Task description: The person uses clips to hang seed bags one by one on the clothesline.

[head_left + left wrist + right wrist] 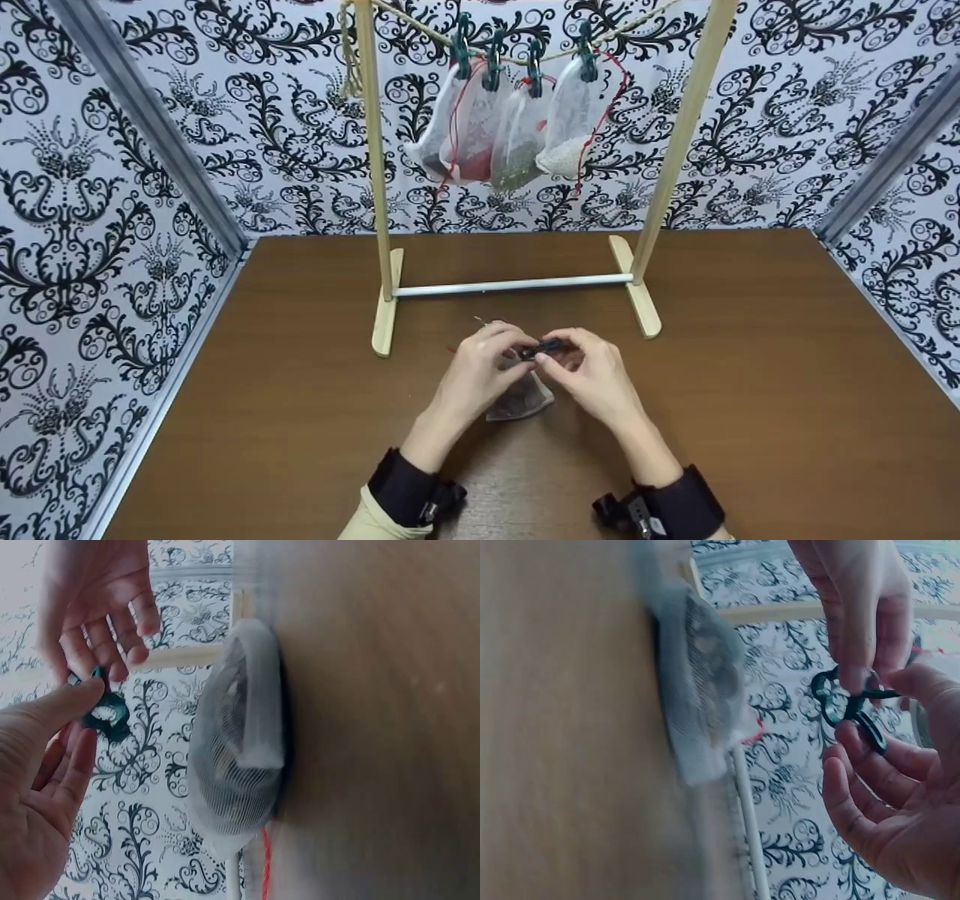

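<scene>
A dark green clothespin (543,348) is held up between both hands above the table. My left hand (480,369) pinches it from one side with thumb and fingers. From the other side my right hand (598,373) grips its handle ends, as the right wrist view of the clothespin (864,711) shows. Below and behind the hands a small white mesh bag (232,746) lies on the table, apart from the fingers. Dark and brownish pieces show through its netting, and a red cord (266,862) trails from it. In the head view the hands partly cover the bag (521,401).
A wooden stand (380,187) with a white crossbar (517,285) rises behind the hands. Along its rope (412,25), green clothespins (587,56) hold several filled mesh bags (566,142). Patterned walls (82,225) enclose the brown table (750,375).
</scene>
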A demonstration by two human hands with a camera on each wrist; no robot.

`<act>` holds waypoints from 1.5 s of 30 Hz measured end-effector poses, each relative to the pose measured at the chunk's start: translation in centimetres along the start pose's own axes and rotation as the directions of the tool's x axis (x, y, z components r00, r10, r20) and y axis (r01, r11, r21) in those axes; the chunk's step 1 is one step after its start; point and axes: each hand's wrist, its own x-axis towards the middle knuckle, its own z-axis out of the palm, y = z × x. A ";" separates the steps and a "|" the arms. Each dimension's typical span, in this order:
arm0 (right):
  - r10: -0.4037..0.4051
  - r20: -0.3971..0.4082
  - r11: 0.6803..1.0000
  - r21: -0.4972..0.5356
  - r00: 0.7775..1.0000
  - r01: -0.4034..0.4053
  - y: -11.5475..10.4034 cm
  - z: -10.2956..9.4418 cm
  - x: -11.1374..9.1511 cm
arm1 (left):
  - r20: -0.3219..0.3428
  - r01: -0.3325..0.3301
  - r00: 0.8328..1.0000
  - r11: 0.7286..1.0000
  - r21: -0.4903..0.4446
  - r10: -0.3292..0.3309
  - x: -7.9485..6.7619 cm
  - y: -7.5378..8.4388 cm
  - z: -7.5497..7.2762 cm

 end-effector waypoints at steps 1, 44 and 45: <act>-0.006 0.000 1.000 -0.006 1.000 0.006 0.1 -0.3 0.1 | 0.013 0.032 0.999 0.999 0.001 -0.032 0.0 -0.2 -0.2; -0.153 0.000 0.964 -0.222 0.988 0.149 1.2 -2.1 0.6 | -0.049 0.403 0.915 0.914 0.044 -0.401 0.1 -1.5 -4.3; -0.166 -0.004 0.963 -0.216 0.986 0.161 1.1 -2.1 0.6 | -0.058 0.400 0.916 0.916 0.043 -0.397 0.1 -1.5 -4.6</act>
